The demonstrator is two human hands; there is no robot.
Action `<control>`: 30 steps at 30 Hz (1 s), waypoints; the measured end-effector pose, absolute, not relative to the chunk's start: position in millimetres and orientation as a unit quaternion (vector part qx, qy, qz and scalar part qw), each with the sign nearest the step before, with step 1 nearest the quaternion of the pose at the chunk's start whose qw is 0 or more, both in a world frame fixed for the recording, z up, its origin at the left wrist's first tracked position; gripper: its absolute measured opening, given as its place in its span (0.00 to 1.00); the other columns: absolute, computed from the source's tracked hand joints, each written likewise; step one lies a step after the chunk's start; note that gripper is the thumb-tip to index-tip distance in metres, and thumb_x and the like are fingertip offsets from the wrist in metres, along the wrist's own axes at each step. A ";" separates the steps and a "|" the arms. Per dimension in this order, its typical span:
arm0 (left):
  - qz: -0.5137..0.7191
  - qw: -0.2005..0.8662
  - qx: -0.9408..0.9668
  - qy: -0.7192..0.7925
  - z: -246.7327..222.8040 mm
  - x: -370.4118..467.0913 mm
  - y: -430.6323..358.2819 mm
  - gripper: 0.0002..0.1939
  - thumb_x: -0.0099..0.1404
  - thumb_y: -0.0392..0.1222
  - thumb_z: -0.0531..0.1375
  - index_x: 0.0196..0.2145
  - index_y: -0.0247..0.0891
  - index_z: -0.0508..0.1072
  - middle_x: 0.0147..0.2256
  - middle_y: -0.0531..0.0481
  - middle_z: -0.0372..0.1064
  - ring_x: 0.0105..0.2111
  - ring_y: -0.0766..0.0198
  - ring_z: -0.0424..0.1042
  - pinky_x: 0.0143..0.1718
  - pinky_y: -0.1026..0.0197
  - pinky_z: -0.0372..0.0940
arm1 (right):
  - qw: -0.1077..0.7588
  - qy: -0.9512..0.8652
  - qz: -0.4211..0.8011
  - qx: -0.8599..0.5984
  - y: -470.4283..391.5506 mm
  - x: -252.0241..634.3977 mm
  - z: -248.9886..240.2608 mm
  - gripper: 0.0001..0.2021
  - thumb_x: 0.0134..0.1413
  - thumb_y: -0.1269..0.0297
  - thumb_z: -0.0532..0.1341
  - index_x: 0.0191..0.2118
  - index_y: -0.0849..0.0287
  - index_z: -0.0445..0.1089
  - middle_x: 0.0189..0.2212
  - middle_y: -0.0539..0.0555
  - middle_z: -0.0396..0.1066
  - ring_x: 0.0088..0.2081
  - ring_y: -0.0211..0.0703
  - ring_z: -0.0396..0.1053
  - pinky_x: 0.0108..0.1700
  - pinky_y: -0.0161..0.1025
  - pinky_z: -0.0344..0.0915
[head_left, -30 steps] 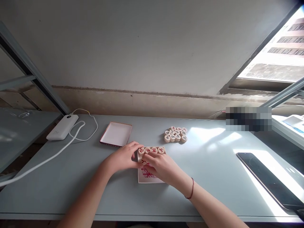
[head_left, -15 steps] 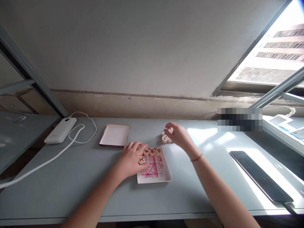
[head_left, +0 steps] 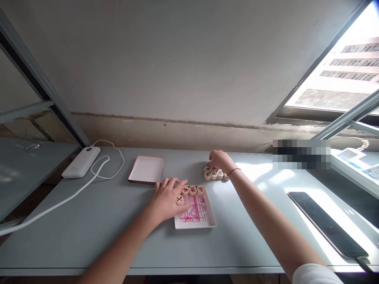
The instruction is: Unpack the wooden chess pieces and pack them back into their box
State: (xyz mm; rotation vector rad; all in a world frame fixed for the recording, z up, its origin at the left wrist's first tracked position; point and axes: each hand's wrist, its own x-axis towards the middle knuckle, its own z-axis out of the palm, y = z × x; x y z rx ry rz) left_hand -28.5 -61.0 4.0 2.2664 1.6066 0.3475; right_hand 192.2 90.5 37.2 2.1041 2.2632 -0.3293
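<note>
Right hand [head_left: 221, 159] moved, box [head_left: 211, 217] to pieces [head_left: 213, 175], hiding some; 1 phone [head_left: 327, 225] rightward.

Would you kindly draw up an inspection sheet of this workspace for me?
Surface: grey desk, sunlit at right.
Things: tray with round pieces in it, some along its far side; cluster of pieces beyond it; lid, open side up, farther left.
Clutter: power bank left, phone right.
Hands: left hand, fingers spread, at tray's left side; right hand at the cluster, grip hidden.
Cables: white cable running off left; dark cable at phone.
Surroundings: wall behind, window right.
</note>
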 end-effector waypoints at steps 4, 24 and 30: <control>0.200 0.141 0.791 0.561 4.3 -30.8 -56.1 0.29 0.64 0.56 0.56 0.60 0.44 0.60 0.50 0.44 0.65 0.49 0.50 0.63 0.51 0.47 0.59 | -0.060 0.742 -0.133 0.654 62.2 183.5 51.8 0.14 0.54 0.64 0.59 0.46 0.60 0.71 0.40 0.58 0.76 0.30 0.41 0.75 0.33 0.34 0.66; 0.280 0.143 0.858 0.405 12.6 -29.9 -57.5 0.04 0.59 0.34 0.58 0.32 0.41 0.68 0.35 0.54 0.70 0.37 0.64 0.69 0.46 0.56 0.61 | -0.361 0.679 -0.405 0.494 -14.3 186.0 17.7 0.12 0.53 0.55 0.62 0.38 0.58 0.69 0.36 0.56 0.74 0.32 0.41 0.74 0.34 0.38 0.72; 0.212 0.141 0.875 0.411 2.6 -29.4 -54.2 0.06 0.54 0.35 0.62 0.30 0.41 0.69 0.39 0.51 0.70 0.42 0.59 0.68 0.46 0.55 0.60 | -0.345 0.730 -0.382 0.449 -17.0 193.3 22.1 0.09 0.55 0.59 0.60 0.39 0.56 0.70 0.37 0.54 0.71 0.34 0.38 0.72 0.36 0.37 0.72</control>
